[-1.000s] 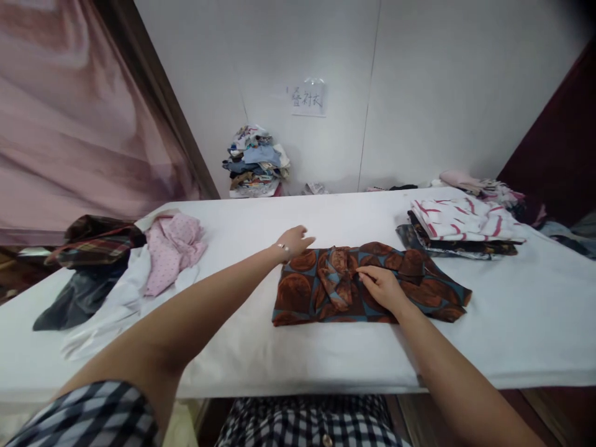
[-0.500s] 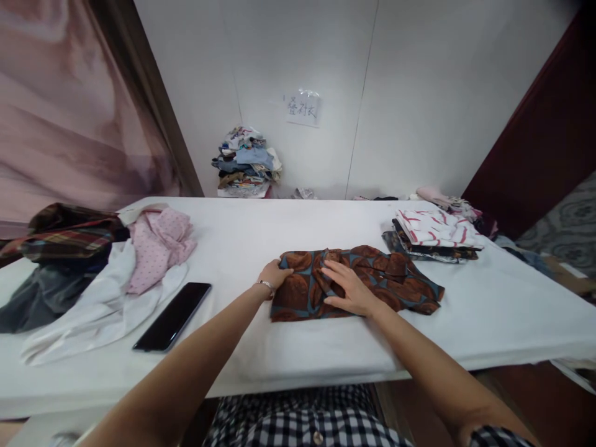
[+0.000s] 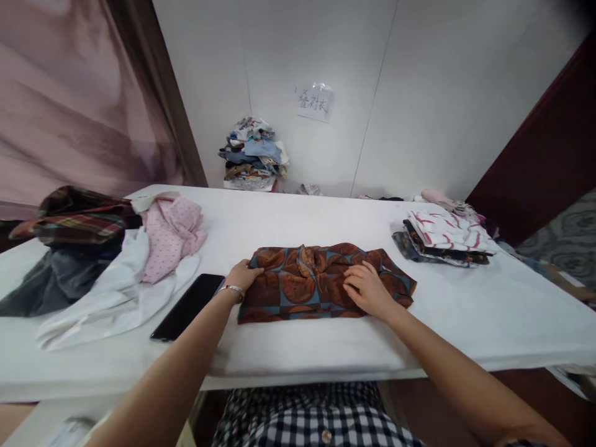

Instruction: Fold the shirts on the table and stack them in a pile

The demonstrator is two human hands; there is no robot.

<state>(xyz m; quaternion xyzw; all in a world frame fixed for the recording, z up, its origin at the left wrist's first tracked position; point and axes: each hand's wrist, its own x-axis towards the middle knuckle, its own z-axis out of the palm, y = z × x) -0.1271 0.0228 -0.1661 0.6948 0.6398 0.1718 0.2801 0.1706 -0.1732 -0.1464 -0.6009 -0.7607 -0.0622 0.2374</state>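
A folded shirt (image 3: 298, 288) with a brown and blue round pattern lies on the white table in front of me. My left hand (image 3: 243, 275) grips its left edge, thumb on top of the cloth and the other fingers partly hidden; a bracelet circles that wrist. On the right half of the shirt rests my right hand (image 3: 370, 288), palm down, its fingers slightly bent and apart. Some creases show around the collar area near the upper middle.
Left of the shirt lie a black phone (image 3: 186, 307), a white garment (image 3: 100, 304), a pink dotted garment (image 3: 167, 239) and a plaid garment (image 3: 84, 226). Folded clothes (image 3: 449, 233) are stacked at the right. Another clothes pile (image 3: 256, 152) stands beyond the far edge, below a paper sign (image 3: 315, 102).
The shirt has shifted left with my left hand, and its left part lies more spread out. My right hand has moved right across the cloth.
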